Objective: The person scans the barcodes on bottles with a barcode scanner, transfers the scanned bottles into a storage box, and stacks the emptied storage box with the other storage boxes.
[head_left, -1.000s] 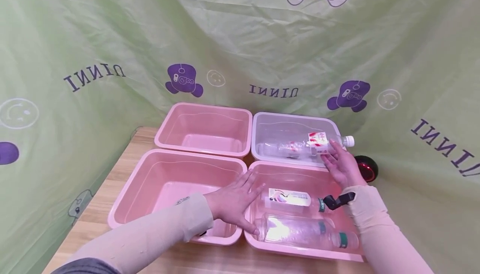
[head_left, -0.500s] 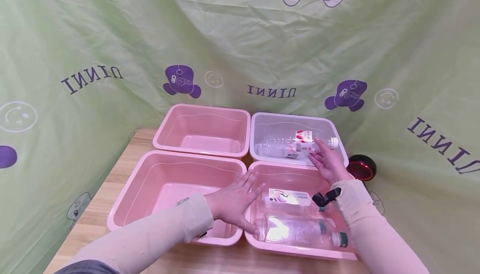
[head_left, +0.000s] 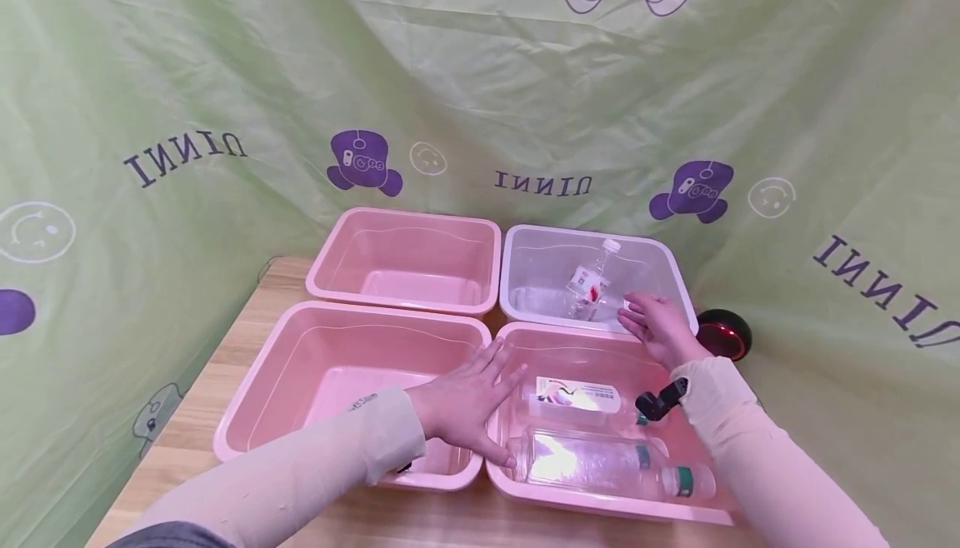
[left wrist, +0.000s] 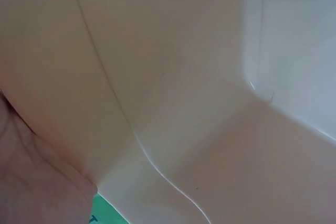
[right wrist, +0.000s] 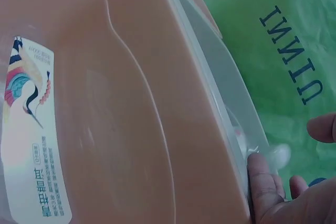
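In the head view, my left hand lies with fingers spread over the meeting rims of the two front pink basins. My right hand hovers at the front right of the pale white basin, its fingers loosely bent with nothing held. A clear plastic bottle with a red-and-white label and white cap leans inside that basin, cap toward the back. A small white piece shows at my right fingertips. The right wrist view has a white cap just beyond my fingers.
The front right pink basin holds two large clear bottles lying down, one with a printed label. Another pink basin stands at the back left. A round black device with a red light sits right of the white basin, before a green curtain.
My right hand moved left over the white basin and let go of the labelled bottle, which swung from lying crosswise to leaning cap-up inside. My left hand stayed put.
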Demonstrator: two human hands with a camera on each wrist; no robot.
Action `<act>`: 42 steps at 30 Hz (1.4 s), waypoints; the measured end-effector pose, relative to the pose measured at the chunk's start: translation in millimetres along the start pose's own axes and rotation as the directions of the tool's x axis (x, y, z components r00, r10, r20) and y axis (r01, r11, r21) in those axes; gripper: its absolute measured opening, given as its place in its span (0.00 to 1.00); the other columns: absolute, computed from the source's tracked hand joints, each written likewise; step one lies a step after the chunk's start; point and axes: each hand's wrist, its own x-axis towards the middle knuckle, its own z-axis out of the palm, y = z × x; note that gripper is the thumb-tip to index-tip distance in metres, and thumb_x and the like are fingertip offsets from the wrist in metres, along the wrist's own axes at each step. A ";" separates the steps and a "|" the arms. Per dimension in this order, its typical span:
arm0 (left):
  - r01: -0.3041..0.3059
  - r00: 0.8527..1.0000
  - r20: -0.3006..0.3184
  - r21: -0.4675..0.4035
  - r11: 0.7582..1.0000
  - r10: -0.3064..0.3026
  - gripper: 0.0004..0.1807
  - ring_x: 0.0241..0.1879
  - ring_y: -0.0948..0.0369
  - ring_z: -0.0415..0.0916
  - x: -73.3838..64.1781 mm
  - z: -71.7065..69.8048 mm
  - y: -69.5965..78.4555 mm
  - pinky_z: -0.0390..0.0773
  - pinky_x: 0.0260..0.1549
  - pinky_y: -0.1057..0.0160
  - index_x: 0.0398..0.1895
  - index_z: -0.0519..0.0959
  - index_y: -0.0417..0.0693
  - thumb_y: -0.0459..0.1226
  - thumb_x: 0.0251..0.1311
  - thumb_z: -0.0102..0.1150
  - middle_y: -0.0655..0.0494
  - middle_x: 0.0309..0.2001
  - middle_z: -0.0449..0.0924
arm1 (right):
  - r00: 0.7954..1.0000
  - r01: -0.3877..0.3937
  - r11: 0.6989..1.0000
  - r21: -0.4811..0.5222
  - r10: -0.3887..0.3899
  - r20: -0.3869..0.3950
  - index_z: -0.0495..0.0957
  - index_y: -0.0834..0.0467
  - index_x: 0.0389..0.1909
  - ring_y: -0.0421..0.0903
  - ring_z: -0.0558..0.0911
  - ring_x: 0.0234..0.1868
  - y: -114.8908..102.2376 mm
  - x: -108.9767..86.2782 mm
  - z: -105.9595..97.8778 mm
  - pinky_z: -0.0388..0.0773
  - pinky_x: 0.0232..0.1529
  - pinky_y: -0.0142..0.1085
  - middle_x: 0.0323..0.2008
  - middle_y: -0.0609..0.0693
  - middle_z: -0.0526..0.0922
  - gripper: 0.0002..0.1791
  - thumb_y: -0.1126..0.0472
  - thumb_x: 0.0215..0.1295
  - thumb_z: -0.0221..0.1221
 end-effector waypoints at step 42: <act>-0.009 1.000 -0.010 -0.011 1.000 0.009 0.65 0.81 0.40 0.28 -2.3 -0.5 -7.0 0.41 0.77 0.46 0.84 0.49 0.46 0.74 0.54 0.58 0.35 0.82 0.42 | 0.866 0.129 0.799 -0.587 0.197 0.459 0.70 0.73 0.53 0.49 0.82 0.42 35.0 -43.6 -35.6 0.84 0.44 0.43 0.40 0.54 0.80 0.16 0.65 0.74 0.57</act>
